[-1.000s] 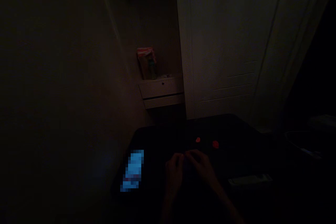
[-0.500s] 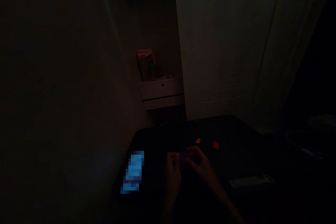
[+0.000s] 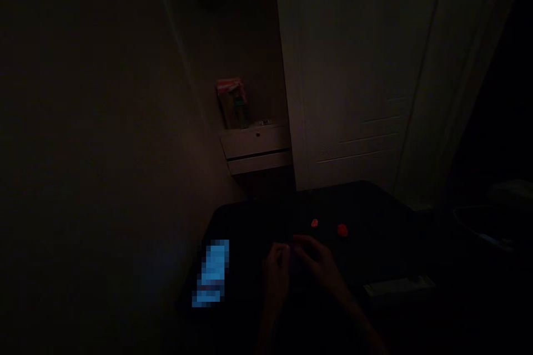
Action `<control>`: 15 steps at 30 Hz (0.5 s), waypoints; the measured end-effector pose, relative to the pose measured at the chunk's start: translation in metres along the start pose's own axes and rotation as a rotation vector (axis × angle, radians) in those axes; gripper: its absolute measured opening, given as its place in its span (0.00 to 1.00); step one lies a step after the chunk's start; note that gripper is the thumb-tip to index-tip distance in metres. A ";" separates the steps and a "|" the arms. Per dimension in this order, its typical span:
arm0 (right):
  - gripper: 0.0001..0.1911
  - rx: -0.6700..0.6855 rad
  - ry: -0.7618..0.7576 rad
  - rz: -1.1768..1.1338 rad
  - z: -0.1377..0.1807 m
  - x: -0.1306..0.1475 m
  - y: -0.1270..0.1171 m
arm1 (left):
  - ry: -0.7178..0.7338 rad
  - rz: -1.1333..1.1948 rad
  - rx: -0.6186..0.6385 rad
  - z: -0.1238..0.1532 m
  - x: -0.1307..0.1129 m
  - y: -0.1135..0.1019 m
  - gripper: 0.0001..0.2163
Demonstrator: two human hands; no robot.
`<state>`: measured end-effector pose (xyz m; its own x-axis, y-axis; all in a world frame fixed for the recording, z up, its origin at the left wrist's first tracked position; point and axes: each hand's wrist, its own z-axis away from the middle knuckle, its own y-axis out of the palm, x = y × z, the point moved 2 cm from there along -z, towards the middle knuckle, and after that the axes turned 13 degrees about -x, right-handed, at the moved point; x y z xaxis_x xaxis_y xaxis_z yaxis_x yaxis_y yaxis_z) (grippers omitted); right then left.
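Note:
In dim light, my left hand (image 3: 277, 269) and my right hand (image 3: 318, 260) are close together above a dark surface (image 3: 254, 222). Both have their fingertips pinched around a thin, dark purplish piece (image 3: 295, 262), whose kind is too dark to make out. Just beyond my right hand lies a small pinkish-red lump (image 3: 315, 223). A second, slightly larger red-orange lump (image 3: 342, 230) rests to its right.
A glowing blue, pixelated rectangle (image 3: 212, 272) lies at the left. A long pale box or packet (image 3: 400, 287) lies right of my right forearm. Behind stand a drawer unit (image 3: 258, 147) with a bag (image 3: 231, 102) on top, and a tall pale panel (image 3: 350, 66).
My hands have drawn slightly closer together, and the left has shifted a little right. Less of the purplish piece shows between them. The red lumps have not moved.

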<state>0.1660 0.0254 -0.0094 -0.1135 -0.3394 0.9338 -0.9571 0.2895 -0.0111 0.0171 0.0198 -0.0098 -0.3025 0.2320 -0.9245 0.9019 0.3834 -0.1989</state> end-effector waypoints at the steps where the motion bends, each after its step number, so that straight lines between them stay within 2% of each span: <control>1: 0.20 0.001 0.003 0.001 0.000 0.000 0.000 | -0.003 0.001 0.007 0.000 0.001 0.000 0.20; 5: 0.18 -0.002 -0.018 0.003 -0.001 0.000 0.000 | -0.004 0.018 0.032 0.000 0.003 0.000 0.20; 9: 0.20 -0.014 -0.027 0.017 -0.001 -0.001 0.000 | 0.013 0.022 0.032 0.000 0.003 0.001 0.20; 15: 0.21 -0.030 0.017 0.003 0.000 0.000 0.000 | 0.013 0.011 0.043 -0.001 0.003 0.001 0.21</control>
<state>0.1664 0.0258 -0.0093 -0.1114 -0.3232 0.9397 -0.9483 0.3175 -0.0033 0.0166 0.0216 -0.0120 -0.2964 0.2477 -0.9224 0.9173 0.3426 -0.2028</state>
